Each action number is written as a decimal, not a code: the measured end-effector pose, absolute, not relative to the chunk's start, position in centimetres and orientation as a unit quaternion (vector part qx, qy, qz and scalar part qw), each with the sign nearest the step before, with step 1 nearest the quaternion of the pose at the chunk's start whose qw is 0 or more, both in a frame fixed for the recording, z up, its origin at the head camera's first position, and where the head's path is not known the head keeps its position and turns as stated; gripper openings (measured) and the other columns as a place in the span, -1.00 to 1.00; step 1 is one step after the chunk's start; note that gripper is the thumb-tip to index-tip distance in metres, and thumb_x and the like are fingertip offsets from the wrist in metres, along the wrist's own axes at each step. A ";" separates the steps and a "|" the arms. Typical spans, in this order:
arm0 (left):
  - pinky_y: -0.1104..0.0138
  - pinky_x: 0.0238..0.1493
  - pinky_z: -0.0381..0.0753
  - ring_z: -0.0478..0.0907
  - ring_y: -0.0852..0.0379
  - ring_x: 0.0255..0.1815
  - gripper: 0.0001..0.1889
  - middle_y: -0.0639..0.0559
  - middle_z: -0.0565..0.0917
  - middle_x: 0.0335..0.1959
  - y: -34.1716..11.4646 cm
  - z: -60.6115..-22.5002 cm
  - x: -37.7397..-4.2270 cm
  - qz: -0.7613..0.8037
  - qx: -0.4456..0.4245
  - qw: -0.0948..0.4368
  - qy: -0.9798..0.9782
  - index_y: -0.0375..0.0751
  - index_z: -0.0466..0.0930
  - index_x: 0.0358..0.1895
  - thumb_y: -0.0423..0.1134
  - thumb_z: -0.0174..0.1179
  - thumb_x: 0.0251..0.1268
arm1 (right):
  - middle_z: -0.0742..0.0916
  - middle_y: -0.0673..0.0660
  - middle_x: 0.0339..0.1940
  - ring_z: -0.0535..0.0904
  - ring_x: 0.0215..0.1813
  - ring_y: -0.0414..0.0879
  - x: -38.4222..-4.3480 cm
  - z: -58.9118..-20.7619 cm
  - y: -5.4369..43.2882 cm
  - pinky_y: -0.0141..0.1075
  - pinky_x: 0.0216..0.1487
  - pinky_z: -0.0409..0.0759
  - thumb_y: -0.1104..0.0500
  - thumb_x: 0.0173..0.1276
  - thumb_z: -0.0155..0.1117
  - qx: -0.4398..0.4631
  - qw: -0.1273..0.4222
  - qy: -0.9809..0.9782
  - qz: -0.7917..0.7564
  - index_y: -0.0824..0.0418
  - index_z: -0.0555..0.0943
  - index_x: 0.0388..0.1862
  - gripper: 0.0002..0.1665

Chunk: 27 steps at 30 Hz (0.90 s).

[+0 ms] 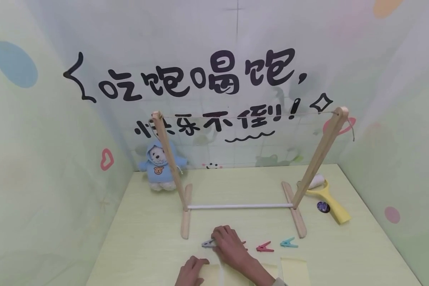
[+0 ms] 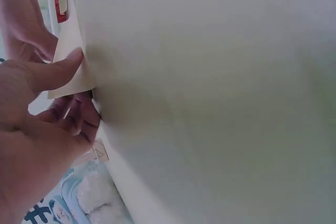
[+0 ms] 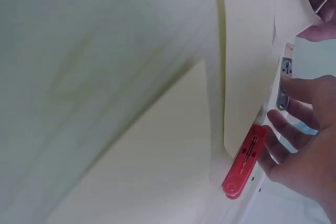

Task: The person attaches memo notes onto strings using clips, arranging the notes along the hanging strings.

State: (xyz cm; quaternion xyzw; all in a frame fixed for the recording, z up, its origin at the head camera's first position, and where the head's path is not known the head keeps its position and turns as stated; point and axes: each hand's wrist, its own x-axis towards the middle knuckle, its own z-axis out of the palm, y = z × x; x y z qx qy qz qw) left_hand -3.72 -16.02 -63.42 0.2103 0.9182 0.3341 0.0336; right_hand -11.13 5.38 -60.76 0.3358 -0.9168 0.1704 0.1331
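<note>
- Our left hand (image 1: pixel 190 272) pinches a pale yellow paper sheet (image 1: pixel 212 275), thumb on top.
- Our right hand (image 1: pixel 231 245)'s slanting leftward, fingers curled, pinching a grey plastic clothespin (image 1: pixel 207 243).

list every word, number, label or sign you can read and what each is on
"吃饱喝饱,": back wall, upper line.
"快乐不倒!": back wall, lower line; the wooden post partly covers "快".
Black strokes, left wrist view: cut off, unreadable.
Gray clip: no lettering visible.
</note>
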 end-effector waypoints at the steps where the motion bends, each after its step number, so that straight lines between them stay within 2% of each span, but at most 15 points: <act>1: 0.41 -0.25 0.52 0.37 0.40 -0.22 -0.50 0.08 0.51 -0.14 -16.0 -63.6 -3.6 0.346 0.220 0.028 0.912 -0.21 0.63 0.15 -0.54 0.49 0.12 | 0.69 0.03 0.08 0.58 0.11 0.00 -11.1 -60.8 5.4 -0.07 0.11 0.66 0.20 0.32 0.64 0.336 0.132 -0.916 0.175 0.14 0.67 0.03 -0.63; 4: 0.37 -0.11 0.65 0.42 0.42 -0.11 -0.50 0.07 0.49 -0.04 -16.1 -63.7 -3.4 0.386 0.219 0.049 0.895 -0.25 0.67 0.22 -0.61 0.37 0.18 | 0.71 0.02 0.02 0.60 0.05 -0.02 -11.1 -60.8 5.5 -0.09 0.07 0.67 0.24 0.38 0.59 0.338 0.135 -0.912 0.189 0.15 0.67 0.09 -0.64; 6: 0.37 -0.04 0.68 0.44 0.44 -0.06 -0.50 0.03 0.48 0.00 -16.1 -63.5 -3.3 0.392 0.215 0.061 0.893 -0.24 0.66 0.27 -0.57 0.33 0.26 | 0.72 0.02 -0.03 0.60 -0.01 -0.05 -11.2 -60.8 5.5 -0.14 0.01 0.66 0.25 0.40 0.58 0.337 0.143 -0.908 0.204 0.18 0.69 0.10 -0.65; 10: 0.39 -0.15 0.66 0.47 0.40 -0.09 -0.52 -0.10 0.55 0.00 -16.1 -62.9 -3.3 0.396 0.234 0.028 0.888 -0.34 0.65 0.28 -0.46 0.41 0.29 | 0.74 0.02 -0.09 0.60 -0.09 -0.09 -11.5 -61.1 5.8 -0.20 -0.07 0.65 0.24 0.35 0.62 0.330 0.168 -0.893 0.257 0.25 0.70 0.17 -0.55; 13: 0.42 -0.22 0.59 0.41 0.45 -0.16 -0.50 -0.16 0.59 -0.04 -16.2 -62.5 -3.3 0.413 0.223 0.025 0.883 -0.40 0.64 0.27 -0.43 0.48 0.25 | 0.73 0.02 -0.10 0.60 -0.09 -0.11 -12.1 -62.2 6.1 -0.22 -0.08 0.65 0.20 0.35 0.63 0.324 0.185 -0.876 0.304 0.25 0.65 0.22 -0.48; 16: 0.45 -0.24 0.57 0.34 0.52 -0.19 -0.50 -0.17 0.61 -0.04 -16.2 -62.2 -3.2 0.435 0.198 0.034 0.878 -0.40 0.64 0.29 -0.45 0.47 0.27 | 0.73 0.01 -0.07 0.61 -0.05 -0.13 -12.7 -63.3 6.6 -0.26 -0.05 0.65 0.13 0.45 0.58 0.326 0.191 -0.857 0.351 0.21 0.61 0.19 -0.55; 18: 0.45 -0.22 0.58 0.37 0.52 -0.18 -0.53 -0.15 0.61 -0.05 -16.3 -62.2 -3.1 0.440 0.190 0.018 0.877 -0.36 0.67 0.29 -0.44 0.43 0.31 | 0.72 0.01 -0.05 0.62 -0.03 -0.14 -13.1 -63.8 6.9 -0.29 -0.03 0.65 0.10 0.53 0.51 0.331 0.183 -0.841 0.387 0.19 0.60 0.17 -0.63; 22: 0.37 -0.15 0.69 0.51 0.42 -0.10 -0.59 -0.07 0.60 -0.04 -16.3 -61.5 -3.0 0.441 0.174 -0.038 0.879 -0.31 0.71 0.30 -0.45 0.29 0.42 | 0.76 0.06 -0.06 0.70 -0.03 -0.08 -13.2 -61.4 7.1 -0.25 -0.01 0.72 0.20 0.52 0.49 0.318 0.139 -0.817 0.461 0.24 0.64 0.19 -0.65; 24: 0.30 -0.03 0.75 0.56 0.36 -0.02 -0.52 -0.02 0.59 0.02 -16.1 -60.1 -3.4 0.457 0.126 -0.014 0.880 -0.26 0.64 0.42 -0.45 0.23 0.47 | 0.78 0.10 -0.09 0.74 -0.05 -0.01 -13.0 -58.5 7.2 -0.16 -0.01 0.77 0.27 0.45 0.53 0.298 0.116 -0.818 0.478 0.29 0.67 0.19 -0.61; 27: 0.25 0.09 0.77 0.63 0.30 0.01 -0.45 -0.06 0.63 0.11 -15.6 -57.8 -4.3 0.507 0.039 -0.001 0.861 -0.29 0.52 0.52 -0.44 0.27 0.48 | 0.80 0.12 -0.09 0.77 -0.05 0.04 -13.5 -55.4 7.9 -0.09 0.02 0.80 0.31 0.43 0.53 0.283 0.108 -0.823 0.481 0.35 0.67 0.23 -0.57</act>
